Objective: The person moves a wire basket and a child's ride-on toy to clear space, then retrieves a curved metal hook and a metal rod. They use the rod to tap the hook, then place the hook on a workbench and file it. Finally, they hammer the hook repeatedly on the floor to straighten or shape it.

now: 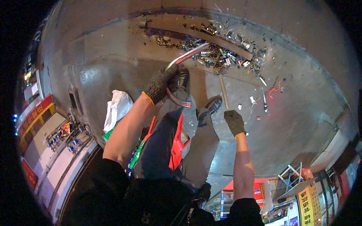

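My left hand (161, 86), in a dark glove, is closed on a bent, shiny metal piece with red along it (185, 55), held above my feet. My right hand (234, 122), also gloved, grips the wooden handle (223, 90) of a hammer-like tool whose head (220, 71) is down by a pile of small mixed metal scraps (226, 39). A long rusty metal bar (235, 50) lies across that pile. A red plastic stool (176, 148) shows between my legs.
A white sack (117, 109) lies left of my legs. Red-handled pliers (274, 89) and a long tool (264, 101) lie on the concrete ground (286, 128) at right. Shopfronts curve along the left rim; a folding metal stand (292, 175) and boxes are at lower right.
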Motion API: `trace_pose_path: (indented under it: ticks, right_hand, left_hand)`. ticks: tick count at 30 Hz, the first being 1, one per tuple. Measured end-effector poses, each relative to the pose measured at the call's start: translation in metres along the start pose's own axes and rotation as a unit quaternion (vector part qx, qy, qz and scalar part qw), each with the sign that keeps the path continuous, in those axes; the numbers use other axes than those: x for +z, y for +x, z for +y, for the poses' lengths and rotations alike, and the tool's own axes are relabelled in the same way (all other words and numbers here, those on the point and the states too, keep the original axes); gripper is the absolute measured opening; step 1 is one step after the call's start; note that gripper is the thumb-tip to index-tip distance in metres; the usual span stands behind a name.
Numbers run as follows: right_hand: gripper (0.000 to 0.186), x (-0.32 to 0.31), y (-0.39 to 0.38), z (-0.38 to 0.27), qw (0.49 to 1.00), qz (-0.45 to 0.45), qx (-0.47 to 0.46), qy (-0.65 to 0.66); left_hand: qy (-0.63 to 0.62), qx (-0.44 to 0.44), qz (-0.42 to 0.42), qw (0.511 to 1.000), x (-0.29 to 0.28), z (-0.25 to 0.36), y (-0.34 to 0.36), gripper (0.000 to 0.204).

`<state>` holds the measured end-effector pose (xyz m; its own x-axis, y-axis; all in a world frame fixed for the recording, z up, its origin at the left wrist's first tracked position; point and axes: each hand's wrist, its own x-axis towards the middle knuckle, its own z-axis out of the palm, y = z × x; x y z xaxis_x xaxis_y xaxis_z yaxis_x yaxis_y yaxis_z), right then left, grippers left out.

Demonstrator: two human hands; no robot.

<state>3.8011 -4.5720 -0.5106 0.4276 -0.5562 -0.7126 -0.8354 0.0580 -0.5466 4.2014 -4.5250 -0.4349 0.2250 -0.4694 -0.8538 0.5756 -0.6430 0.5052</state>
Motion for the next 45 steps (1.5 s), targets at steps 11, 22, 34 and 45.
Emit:
trace_pose_path:
  ticks: [11,22,34,45]
  right_hand:
    - [0.054,0.143,0.215,0.189,0.978,0.054,0.092,-0.181]
    - [0.039,0.150,0.219,0.193,0.976,0.144,0.127,-0.103]
    - [0.027,0.093,0.241,0.117,0.878,0.229,0.113,0.405]
    - [0.026,0.080,0.320,0.125,0.931,0.289,0.005,0.220]
  left_hand:
    - [0.103,-0.014,-0.120,0.987,0.016,-0.129,0.356,0.041]
    - [0.070,0.018,-0.150,0.986,0.038,-0.172,0.455,0.033]
    - [0.376,0.162,-0.098,0.907,0.035,-0.206,0.501,0.062]
    - [0.416,0.175,-0.089,0.888,0.067,-0.164,0.496,0.060]
